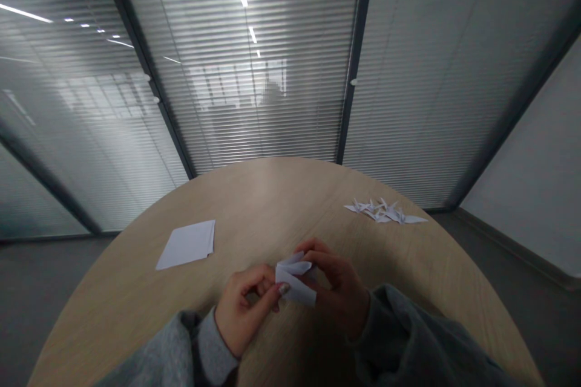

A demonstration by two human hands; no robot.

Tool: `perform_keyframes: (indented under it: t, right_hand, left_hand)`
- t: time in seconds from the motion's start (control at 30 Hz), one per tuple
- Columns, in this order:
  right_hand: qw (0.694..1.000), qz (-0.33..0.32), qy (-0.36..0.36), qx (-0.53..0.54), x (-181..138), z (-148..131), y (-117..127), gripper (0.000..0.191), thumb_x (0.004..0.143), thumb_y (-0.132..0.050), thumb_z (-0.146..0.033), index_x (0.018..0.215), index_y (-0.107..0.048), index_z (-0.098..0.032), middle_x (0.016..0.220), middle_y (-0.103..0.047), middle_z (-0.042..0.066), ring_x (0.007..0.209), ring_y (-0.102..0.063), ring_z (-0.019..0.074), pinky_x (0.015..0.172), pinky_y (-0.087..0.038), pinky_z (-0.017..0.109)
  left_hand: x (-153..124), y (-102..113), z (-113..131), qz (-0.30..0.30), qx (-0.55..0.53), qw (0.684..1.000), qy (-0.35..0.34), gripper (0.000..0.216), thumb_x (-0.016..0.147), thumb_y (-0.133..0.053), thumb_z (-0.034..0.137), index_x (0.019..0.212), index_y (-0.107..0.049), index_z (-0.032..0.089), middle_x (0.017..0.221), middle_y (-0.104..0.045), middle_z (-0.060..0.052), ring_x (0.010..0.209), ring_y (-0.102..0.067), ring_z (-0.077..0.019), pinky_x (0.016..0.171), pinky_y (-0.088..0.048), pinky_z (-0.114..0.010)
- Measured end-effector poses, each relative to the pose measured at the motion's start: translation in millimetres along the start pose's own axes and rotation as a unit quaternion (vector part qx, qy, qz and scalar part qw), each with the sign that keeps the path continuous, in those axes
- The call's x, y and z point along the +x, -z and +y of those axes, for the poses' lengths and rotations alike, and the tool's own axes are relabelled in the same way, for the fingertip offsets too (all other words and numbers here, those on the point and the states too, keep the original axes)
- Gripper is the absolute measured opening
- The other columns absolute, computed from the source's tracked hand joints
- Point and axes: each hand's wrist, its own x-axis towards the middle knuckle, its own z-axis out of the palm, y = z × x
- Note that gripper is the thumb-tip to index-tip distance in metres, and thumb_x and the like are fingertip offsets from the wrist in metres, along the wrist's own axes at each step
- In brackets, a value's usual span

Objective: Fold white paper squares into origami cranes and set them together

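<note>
A partly folded piece of white paper [297, 290] is held between both hands above the near part of the table, its layers standing apart at the top. My left hand [249, 302] pinches its left edge between thumb and fingers. On the other side, my right hand [338, 284] has its fingers around the upper right of the paper; part of its grip is hidden behind the folds. Several folded white paper cranes [385, 211] lie clustered at the right. To the left rests a stack of white paper sheets [188, 245].
The round wooden table [272, 205] curves away from me on both sides. Behind its far edge stand glass panels with blinds [272, 127], split by dark frames. A white wall [535, 181] rises at the right, with grey floor below.
</note>
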Motion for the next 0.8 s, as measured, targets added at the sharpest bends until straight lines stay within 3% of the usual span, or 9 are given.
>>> perform_keyframes:
  t: [0.6,0.8]
  right_hand:
    - [0.999,0.034,0.012,0.04,-0.9,4.3,3.8,0.02,0.08,-0.059,-0.032,0.067,-0.063,-0.017,0.078,-0.056,0.004,0.069,-0.056,0.0153,0.061,-0.045,0.027]
    - [0.997,0.034,0.004,0.064,1.3,4.2,4.5,0.026,0.081,-0.06,-0.041,0.072,-0.064,-0.018,0.078,-0.056,0.004,0.067,-0.056,0.0145,0.058,-0.046,0.026]
  left_hand:
    - [1.0,-0.7,2.3,0.026,-0.017,0.999,0.006,0.034,0.08,-0.057,0.036,0.053,-0.051,0.016,0.045,-0.056,-0.001,0.042,-0.049,-0.0104,0.044,-0.039,-0.018]
    - [0.3,-0.7,0.3,0.026,-0.013,0.999,0.023,0.034,0.082,-0.055,0.038,0.057,-0.056,0.015,0.044,-0.057,-0.001,0.042,-0.051,-0.0112,0.044,-0.039,-0.019]
